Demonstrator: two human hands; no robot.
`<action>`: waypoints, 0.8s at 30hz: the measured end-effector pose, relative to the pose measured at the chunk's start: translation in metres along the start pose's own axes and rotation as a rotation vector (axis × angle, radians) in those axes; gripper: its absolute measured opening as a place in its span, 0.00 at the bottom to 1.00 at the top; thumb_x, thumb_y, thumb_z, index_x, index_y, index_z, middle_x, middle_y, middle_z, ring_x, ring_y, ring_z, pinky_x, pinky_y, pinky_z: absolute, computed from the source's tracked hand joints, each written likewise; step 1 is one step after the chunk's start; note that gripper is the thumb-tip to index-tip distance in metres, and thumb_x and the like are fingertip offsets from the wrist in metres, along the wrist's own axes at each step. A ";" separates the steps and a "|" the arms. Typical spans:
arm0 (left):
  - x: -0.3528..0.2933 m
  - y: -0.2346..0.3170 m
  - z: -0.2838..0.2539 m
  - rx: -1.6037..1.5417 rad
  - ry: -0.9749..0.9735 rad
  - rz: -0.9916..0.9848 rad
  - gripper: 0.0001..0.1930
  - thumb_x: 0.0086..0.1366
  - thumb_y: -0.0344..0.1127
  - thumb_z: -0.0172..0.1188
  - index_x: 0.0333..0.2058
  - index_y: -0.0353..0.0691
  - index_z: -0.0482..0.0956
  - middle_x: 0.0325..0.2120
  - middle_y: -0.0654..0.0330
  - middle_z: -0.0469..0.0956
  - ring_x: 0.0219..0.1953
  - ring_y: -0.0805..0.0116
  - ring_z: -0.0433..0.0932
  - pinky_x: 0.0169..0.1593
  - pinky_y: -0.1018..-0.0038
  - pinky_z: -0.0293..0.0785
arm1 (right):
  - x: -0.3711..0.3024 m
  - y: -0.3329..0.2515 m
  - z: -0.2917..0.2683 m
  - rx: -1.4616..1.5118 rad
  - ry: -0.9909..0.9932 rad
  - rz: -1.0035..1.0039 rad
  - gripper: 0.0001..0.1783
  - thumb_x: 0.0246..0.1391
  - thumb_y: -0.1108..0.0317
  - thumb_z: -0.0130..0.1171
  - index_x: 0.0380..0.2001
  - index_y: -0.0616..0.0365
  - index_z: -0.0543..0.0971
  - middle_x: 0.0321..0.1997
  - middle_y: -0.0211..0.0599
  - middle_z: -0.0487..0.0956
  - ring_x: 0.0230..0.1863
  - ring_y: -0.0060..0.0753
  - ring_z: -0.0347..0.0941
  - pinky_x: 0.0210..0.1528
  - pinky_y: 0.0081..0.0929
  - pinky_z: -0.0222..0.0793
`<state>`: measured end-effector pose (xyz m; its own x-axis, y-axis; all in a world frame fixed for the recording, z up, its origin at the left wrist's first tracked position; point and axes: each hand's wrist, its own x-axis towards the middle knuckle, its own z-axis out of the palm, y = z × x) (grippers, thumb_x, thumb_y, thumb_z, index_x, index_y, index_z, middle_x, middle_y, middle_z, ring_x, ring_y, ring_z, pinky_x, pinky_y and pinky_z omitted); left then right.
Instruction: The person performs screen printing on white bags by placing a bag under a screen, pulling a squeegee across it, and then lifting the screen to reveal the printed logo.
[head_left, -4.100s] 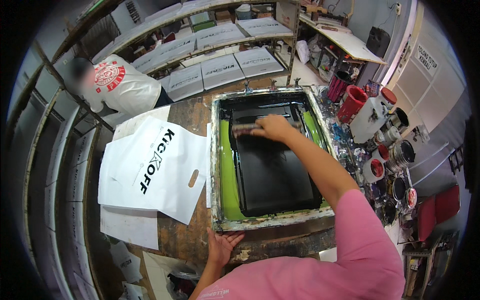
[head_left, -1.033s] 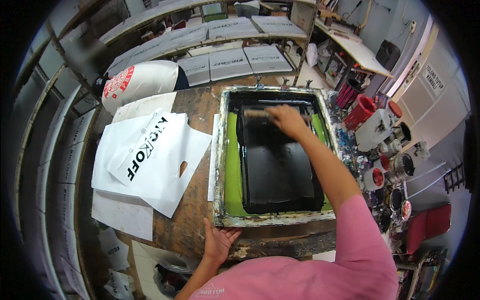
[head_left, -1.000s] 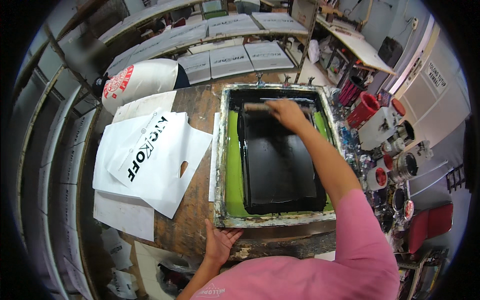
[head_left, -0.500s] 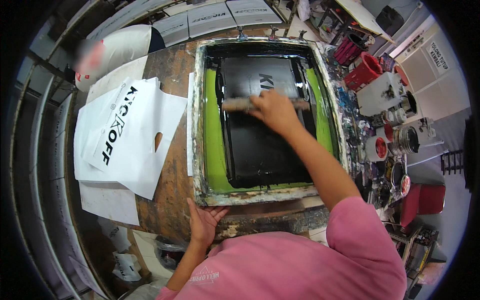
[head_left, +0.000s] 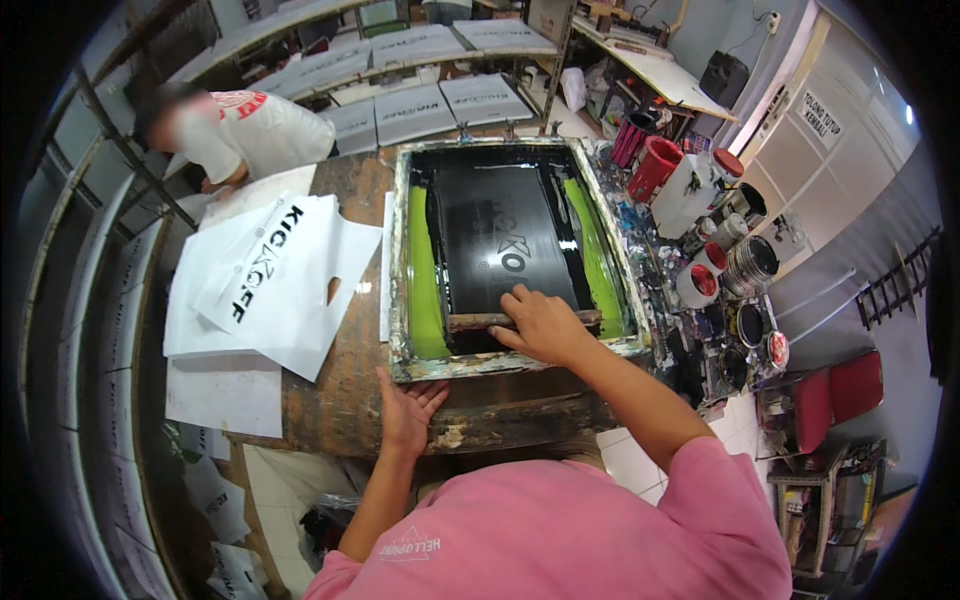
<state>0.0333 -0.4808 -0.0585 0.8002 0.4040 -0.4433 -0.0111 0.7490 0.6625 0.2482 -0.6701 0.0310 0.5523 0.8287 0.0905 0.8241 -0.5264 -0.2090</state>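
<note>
Screen frame lies flat on the table right in front of you. Your left hand is at its near left corner, palm up, thumb spread wide from the fingers; whether the fingertips touch the rim cannot be told. Your right hand has its fingers wrapped over the squeegee, which sits crosswise close to the frame's near end. Past that bar, black ink coats the middle, dark lettering shows through, and green strips run down both sides. To your left lies a loose pile of white bags, the top ones lettered in black. To your right stand a red tub and a smudged white jug. Farther off, a co-worker in a white shirt leans forward, and shelves hold more lettered white bags.
</note>
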 end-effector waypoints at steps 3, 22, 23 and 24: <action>-0.007 0.007 0.008 -0.018 -0.037 0.039 0.46 0.74 0.74 0.40 0.64 0.29 0.61 0.54 0.41 0.74 0.61 0.43 0.77 0.68 0.50 0.71 | -0.020 -0.009 -0.007 -0.032 0.070 -0.046 0.23 0.61 0.48 0.64 0.46 0.57 0.78 0.43 0.45 0.78 0.47 0.50 0.78 0.48 0.49 0.76; 0.053 0.008 0.035 2.102 0.150 0.546 0.53 0.67 0.79 0.43 0.77 0.43 0.53 0.77 0.34 0.42 0.79 0.32 0.36 0.70 0.24 0.20 | 0.102 -0.024 -0.219 -0.200 0.704 -0.064 0.23 0.60 0.48 0.57 0.28 0.59 0.81 0.28 0.43 0.81 0.38 0.46 0.78 0.51 0.48 0.63; 0.051 0.010 0.041 2.121 0.136 0.502 0.53 0.67 0.79 0.44 0.77 0.43 0.52 0.78 0.35 0.40 0.79 0.33 0.35 0.69 0.23 0.21 | 0.106 -0.023 -0.223 -0.218 0.709 -0.061 0.24 0.60 0.47 0.57 0.27 0.60 0.81 0.28 0.43 0.81 0.37 0.48 0.79 0.50 0.47 0.64; 0.053 0.012 0.046 2.090 0.126 0.483 0.54 0.67 0.80 0.42 0.77 0.42 0.53 0.78 0.35 0.41 0.80 0.35 0.35 0.69 0.23 0.18 | 0.109 -0.020 -0.226 -0.214 0.731 -0.069 0.24 0.60 0.47 0.57 0.28 0.60 0.81 0.28 0.43 0.81 0.37 0.48 0.79 0.50 0.47 0.64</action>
<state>0.1031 -0.4743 -0.0469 0.9035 0.4259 -0.0489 0.4270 -0.8840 0.1900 0.3204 -0.6119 0.2647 0.3797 0.5634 0.7338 0.8250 -0.5650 0.0069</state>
